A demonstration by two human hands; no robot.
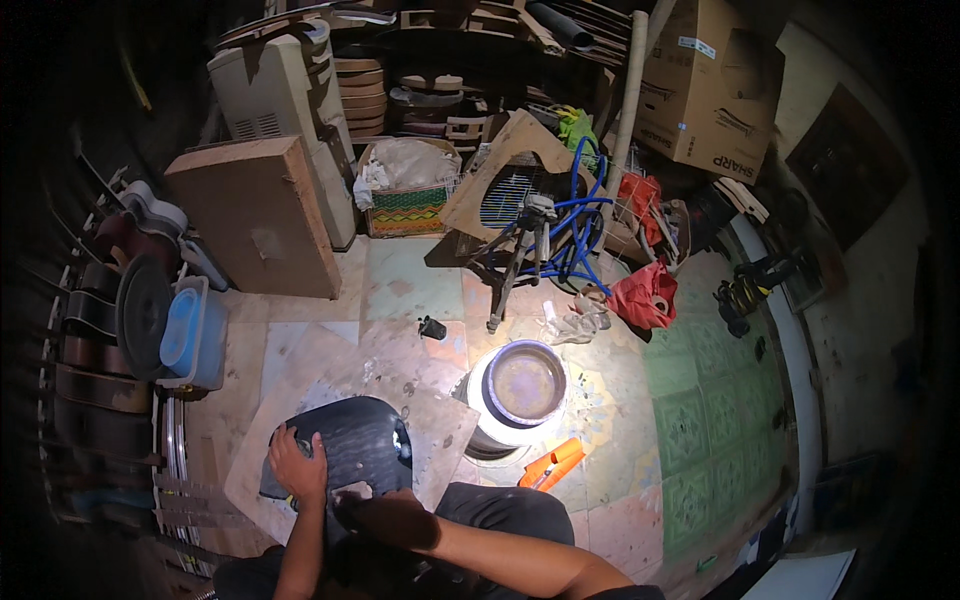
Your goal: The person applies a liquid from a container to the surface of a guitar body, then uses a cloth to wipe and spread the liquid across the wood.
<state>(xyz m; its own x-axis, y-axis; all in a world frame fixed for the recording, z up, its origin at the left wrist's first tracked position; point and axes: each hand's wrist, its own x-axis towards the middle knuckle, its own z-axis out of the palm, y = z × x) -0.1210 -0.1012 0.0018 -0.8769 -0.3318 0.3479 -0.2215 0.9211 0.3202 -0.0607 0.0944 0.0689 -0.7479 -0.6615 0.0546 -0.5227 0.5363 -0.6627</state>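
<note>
A black curved panel (350, 435), like a chair seat or backrest, lies in front of me on a pale board (250, 470). It has an opening near its right edge. My left hand (300, 465) rests on the panel's left part, fingers stretched out and thumb apart. Close to the panel's near edge is my right hand (385, 520), in deep shadow. Its fingers are hidden, so whether it holds anything does not show. A small pale patch (352, 492) appears beside it.
Right of the board, a round bowl (527, 383) sits on a white-topped bucket, with an orange packet (552, 464) nearby. Farther off are a small black cup (432, 328), a metal stand (520, 250), blue hose (585, 240) and cardboard box (705, 90). A blue tub (205, 340) stands left.
</note>
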